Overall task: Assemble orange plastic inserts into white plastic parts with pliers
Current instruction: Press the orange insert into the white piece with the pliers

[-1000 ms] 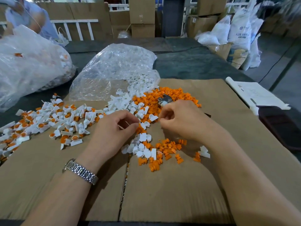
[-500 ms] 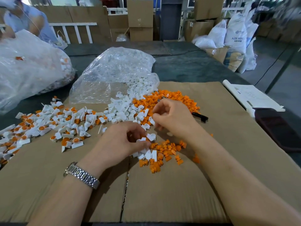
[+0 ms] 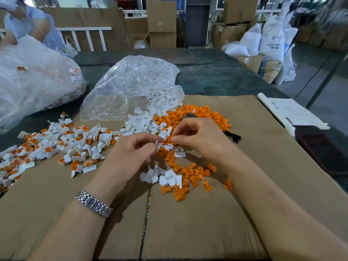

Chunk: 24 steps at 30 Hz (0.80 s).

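Above the cardboard sheet [image 3: 197,223], the left hand [image 3: 131,157] pinches a white plastic part [image 3: 157,146] while the right hand [image 3: 199,138] pinches an orange insert [image 3: 169,138] beside it.

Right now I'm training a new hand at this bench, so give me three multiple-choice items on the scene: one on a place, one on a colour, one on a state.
1. Where do the finished pieces lie?
A. left of the hands
B. on the papers at right
C. inside the cardboard boxes

2. What colour are the loose inserts?
A. blue
B. orange
C. green

3. What is the left hand doing?
A. lying flat on the cardboard
B. pinching a white part
C. gripping the clear bag

Key: 1 A, white pieces with orange centres spread to the left; 2 B, the heaps by the right hand are orange; 3 B, its fingertips hold a small white piece.
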Motion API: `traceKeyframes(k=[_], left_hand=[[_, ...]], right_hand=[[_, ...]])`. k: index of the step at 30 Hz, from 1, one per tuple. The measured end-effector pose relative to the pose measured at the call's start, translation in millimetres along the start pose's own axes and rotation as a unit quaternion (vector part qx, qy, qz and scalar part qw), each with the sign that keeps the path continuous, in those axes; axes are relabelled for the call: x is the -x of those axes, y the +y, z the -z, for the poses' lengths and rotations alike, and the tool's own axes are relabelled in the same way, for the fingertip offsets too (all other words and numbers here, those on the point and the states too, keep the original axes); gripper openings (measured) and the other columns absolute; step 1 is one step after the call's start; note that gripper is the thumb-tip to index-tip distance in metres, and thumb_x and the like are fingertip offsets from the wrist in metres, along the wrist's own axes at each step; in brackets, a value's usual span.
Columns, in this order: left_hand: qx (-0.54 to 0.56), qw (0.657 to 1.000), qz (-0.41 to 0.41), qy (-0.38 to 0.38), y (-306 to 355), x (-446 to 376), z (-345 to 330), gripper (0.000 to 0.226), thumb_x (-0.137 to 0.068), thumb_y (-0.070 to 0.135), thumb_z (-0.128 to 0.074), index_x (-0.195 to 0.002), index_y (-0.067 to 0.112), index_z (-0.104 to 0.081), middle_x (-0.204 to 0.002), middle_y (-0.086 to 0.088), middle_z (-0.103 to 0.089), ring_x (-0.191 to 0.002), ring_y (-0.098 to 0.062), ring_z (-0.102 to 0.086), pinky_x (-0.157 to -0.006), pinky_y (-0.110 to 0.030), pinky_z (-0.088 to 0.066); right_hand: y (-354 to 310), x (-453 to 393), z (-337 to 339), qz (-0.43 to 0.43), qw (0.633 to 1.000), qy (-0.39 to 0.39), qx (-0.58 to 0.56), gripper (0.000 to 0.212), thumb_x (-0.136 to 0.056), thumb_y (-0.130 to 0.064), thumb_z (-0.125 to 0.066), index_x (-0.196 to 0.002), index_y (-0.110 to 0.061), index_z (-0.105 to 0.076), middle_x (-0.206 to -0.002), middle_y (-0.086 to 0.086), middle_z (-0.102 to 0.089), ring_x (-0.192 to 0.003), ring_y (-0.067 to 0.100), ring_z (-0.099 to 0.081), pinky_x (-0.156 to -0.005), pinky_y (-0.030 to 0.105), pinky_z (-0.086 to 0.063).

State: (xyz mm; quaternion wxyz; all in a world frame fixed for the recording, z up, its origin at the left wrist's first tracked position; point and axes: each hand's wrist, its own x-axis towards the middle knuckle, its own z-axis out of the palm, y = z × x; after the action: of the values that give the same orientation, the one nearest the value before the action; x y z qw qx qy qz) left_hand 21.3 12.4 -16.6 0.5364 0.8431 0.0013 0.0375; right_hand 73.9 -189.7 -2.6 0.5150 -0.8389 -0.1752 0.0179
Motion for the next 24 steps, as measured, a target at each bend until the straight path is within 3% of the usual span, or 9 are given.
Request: traceKeyframes(k=[2, 3, 5, 7, 10, 14, 18, 21, 24], left_hand=[[0.041, 0.999, 0.024, -0.011, 1.0, -1.1, 0.9, 0.026, -0.098, 0.023, -0.059, -0.097, 0.038, -0.080, -0.073, -0.003, -0.067, -0.079, -0.026, -0.067, -0.089, -0.046, -0.058], [0.065, 0.997, 0.033, -0.014, 1.3, -1.9, 0.9, 0.026, -0.099, 0.022, -0.058, -0.099, 0.035, -0.080, -0.077, -0.010, -0.069, -0.078, -0.030, -0.066, -0.090, -0.048, -0.059], [0.119, 0.992, 0.048, -0.017, 2.4, -2.2, 0.8, 0.027, -0.103, 0.018, -0.057, -0.096, 0.029, -0.081, -0.085, -0.015, -0.075, -0.072, -0.028, -0.066, -0.074, -0.033, -0.063], [0.173, 0.983, 0.056, -0.032, 3.8, -1.5, 0.2, 0.028, -0.104, 0.014, -0.056, -0.095, 0.025, -0.080, -0.083, -0.017, -0.075, -0.060, -0.021, -0.061, -0.058, -0.024, -0.056], [0.204, 0.977, 0.056, -0.042, 1.8, -3.5, 1.6, 0.023, -0.100, 0.011, -0.061, -0.096, 0.022, -0.081, -0.087, -0.018, -0.076, -0.064, -0.021, -0.067, -0.064, -0.025, -0.057], [0.104, 0.994, 0.021, -0.033, -0.3, -1.7, 3.8, 0.019, -0.090, 0.014, -0.075, -0.099, 0.030, -0.081, -0.091, -0.008, -0.079, -0.084, -0.022, -0.077, -0.084, -0.030, -0.058], [0.081, 0.996, -0.026, -0.019, 4.1, 1.3, -1.4, 0.034, -0.088, 0.001, -0.076, -0.110, 0.027, -0.071, -0.096, 0.003, -0.076, -0.082, -0.022, -0.075, -0.067, -0.021, -0.059], [0.082, 0.996, -0.039, -0.019, 4.9, 1.2, -2.9, 0.037, -0.087, -0.004, -0.074, -0.112, 0.022, -0.067, -0.099, 0.006, -0.075, -0.084, -0.021, -0.074, -0.066, -0.020, -0.058], [0.069, 0.996, -0.046, -0.017, 4.4, 0.8, -2.1, 0.041, -0.086, -0.003, -0.074, -0.113, 0.026, -0.066, -0.099, 0.008, -0.075, -0.083, -0.019, -0.073, -0.068, -0.024, -0.060]], right_hand=[[-0.9, 0.0, 0.8, 0.007, 0.999, 0.002, -0.032, 0.010, -0.082, -0.022, -0.083, -0.088, -0.018, -0.076, -0.084, -0.005, -0.074, -0.077, 0.004, -0.069, -0.069, 0.013, -0.053], [-1.8, 0.4, 0.7, 0.011, 0.999, -0.001, -0.044, 0.010, -0.082, -0.024, -0.083, -0.087, -0.018, -0.077, -0.084, -0.006, -0.074, -0.075, 0.002, -0.068, -0.068, 0.011, -0.051], [-3.5, 1.3, -0.8, 0.016, 0.998, -0.011, -0.058, 0.009, -0.083, -0.026, -0.082, -0.087, -0.020, -0.078, -0.081, -0.007, -0.074, -0.071, 0.000, -0.067, -0.065, 0.009, -0.049], [-3.3, 1.6, -1.4, 0.016, 0.997, -0.017, -0.077, 0.008, -0.085, -0.023, -0.081, -0.090, -0.018, -0.077, -0.079, -0.004, -0.074, -0.071, 0.005, -0.069, -0.066, 0.015, -0.054], [-2.3, 1.4, -0.8, 0.015, 0.996, -0.021, -0.091, 0.007, -0.088, -0.018, -0.078, -0.093, -0.013, -0.076, -0.080, 0.004, -0.075, -0.073, 0.012, -0.071, -0.072, 0.025, -0.061], [-2.3, 1.4, -0.1, 0.011, 0.995, -0.017, -0.094, 0.005, -0.093, -0.015, -0.073, -0.097, -0.014, -0.075, -0.083, 0.003, -0.075, -0.074, 0.010, -0.073, -0.069, 0.020, -0.058], [-3.4, 2.1, -1.8, 0.043, 0.997, -0.003, -0.056, 0.004, -0.093, -0.018, -0.073, -0.097, -0.018, -0.074, -0.087, -0.001, -0.074, -0.074, 0.013, -0.073, -0.073, 0.022, -0.059], [-3.9, 3.6, -4.7, 0.068, 0.997, -0.008, -0.028, 0.004, -0.092, -0.017, -0.073, -0.096, -0.016, -0.074, -0.085, -0.002, -0.073, -0.071, 0.012, -0.071, -0.075, 0.026, -0.060], [-4.7, 4.8, -8.4, 0.077, 0.997, -0.019, 0.004, 0.003, -0.092, -0.019, -0.074, -0.095, -0.018, -0.074, -0.082, -0.005, -0.072, -0.070, 0.010, -0.070, -0.070, 0.021, -0.057]])
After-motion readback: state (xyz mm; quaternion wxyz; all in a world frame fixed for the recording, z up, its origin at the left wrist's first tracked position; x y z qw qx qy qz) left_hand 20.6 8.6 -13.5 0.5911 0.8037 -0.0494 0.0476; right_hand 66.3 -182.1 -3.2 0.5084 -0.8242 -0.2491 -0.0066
